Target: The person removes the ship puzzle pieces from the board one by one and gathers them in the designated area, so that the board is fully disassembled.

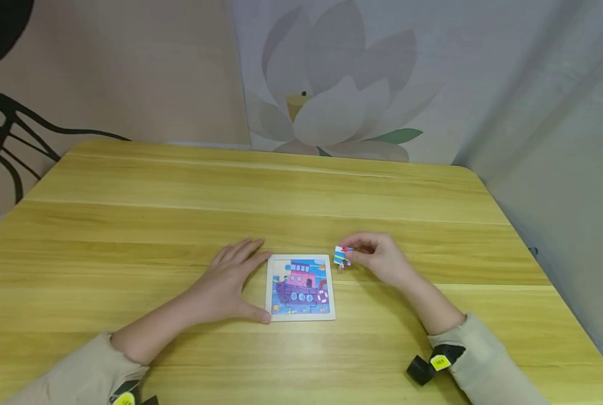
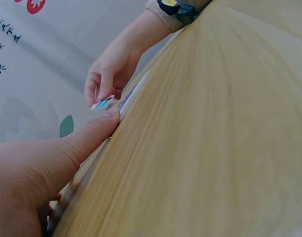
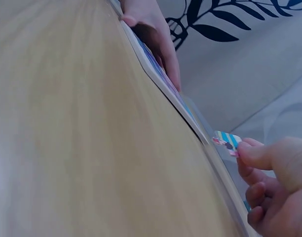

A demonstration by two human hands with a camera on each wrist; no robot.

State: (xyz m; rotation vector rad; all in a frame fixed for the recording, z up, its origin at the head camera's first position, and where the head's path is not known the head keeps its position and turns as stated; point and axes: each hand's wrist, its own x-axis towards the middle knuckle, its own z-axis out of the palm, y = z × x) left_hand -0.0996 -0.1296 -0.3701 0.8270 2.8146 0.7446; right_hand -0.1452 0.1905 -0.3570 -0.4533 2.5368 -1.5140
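A square jigsaw puzzle (image 1: 301, 317) with a white frame and a purple and pink ship picture lies flat on the table. Its upper left corner shows a bare pale gap. Spread along the frame's left side, my left hand (image 1: 225, 287) touches the upper corner with a fingertip and the lower corner with the thumb. Just right of the frame, my right hand (image 1: 382, 260) pinches a puzzle piece (image 1: 340, 256) with blue, yellow and pink print between thumb and fingers. In the right wrist view the striped puzzle piece (image 3: 227, 140) is raised off the table.
The wooden table (image 1: 180, 185) spreads around the puzzle. A wall hanging with a large flower (image 1: 332, 101) stands behind the far edge. Black metalwork (image 1: 8, 121) shows at the far left. Black devices with yellow labels, one of them a wrist device (image 1: 445, 360), are strapped at both sleeves.
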